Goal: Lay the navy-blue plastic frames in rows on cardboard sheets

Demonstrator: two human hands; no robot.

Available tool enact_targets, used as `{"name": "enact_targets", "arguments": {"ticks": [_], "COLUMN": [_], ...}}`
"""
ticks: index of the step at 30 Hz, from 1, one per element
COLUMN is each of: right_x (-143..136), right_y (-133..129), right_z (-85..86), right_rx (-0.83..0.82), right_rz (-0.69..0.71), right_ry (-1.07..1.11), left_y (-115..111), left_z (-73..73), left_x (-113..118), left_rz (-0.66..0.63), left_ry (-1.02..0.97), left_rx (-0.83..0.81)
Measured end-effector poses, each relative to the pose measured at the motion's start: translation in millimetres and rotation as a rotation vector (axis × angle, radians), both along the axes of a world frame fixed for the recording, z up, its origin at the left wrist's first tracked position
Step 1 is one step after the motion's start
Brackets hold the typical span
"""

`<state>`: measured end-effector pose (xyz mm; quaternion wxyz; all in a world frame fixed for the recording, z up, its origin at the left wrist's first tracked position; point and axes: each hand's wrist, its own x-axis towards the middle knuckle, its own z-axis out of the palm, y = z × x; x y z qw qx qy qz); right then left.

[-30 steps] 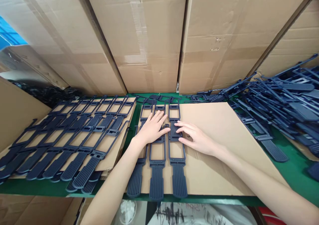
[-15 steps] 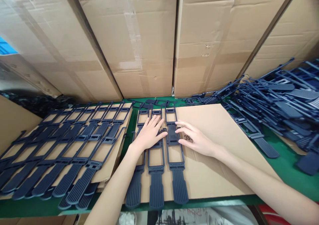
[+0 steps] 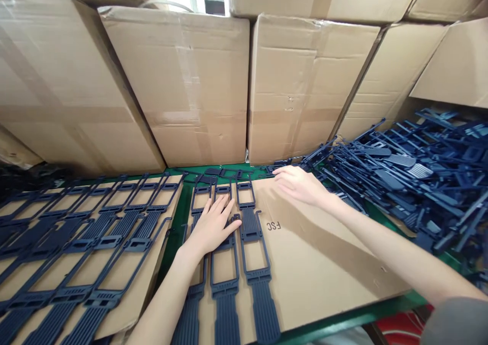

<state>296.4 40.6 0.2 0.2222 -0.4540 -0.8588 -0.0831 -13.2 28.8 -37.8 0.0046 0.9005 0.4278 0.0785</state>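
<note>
Three long dark-blue plastic parts lie side by side on a cardboard sheet, the rightmost part being uncovered. My left hand rests flat over the left and middle parts, fingers spread, holding nothing. Above the sheet's back edge, to the right of the parts, my right hand hovers with its fingers loosely extended and nothing visible in them. Printed letters "FSC" show on the sheet below it.
At the right lies a tangled heap of dark-blue parts. Another cardboard sheet at the left carries rows of similar parts. Large cardboard boxes stand along the back of the green table.
My right hand has lifted off the rightmost part and moved back and right. My left hand stays on the parts. The view has shifted toward the right and up.
</note>
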Motion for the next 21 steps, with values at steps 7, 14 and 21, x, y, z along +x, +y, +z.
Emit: {"name": "enact_targets", "arguments": {"ticks": [7,14,21], "right_x": [34,40,47], "right_y": [88,116,110], "right_z": [1.8,-25.2,-15.6], "right_rx": [-0.204,-0.294,-0.143], "right_rz": [-0.278,-0.303,-0.351], "right_ry": [-0.325,-0.383,-0.185], "left_y": [0,1,1], "left_z": [-0.5,1.8,-2.2], "left_x": [1,1,1], "left_rz": [0.005,0.014,0.005], "left_ry": [-0.004,0.041,-0.002], "left_rx": [0.01,-0.004,0.014]}}
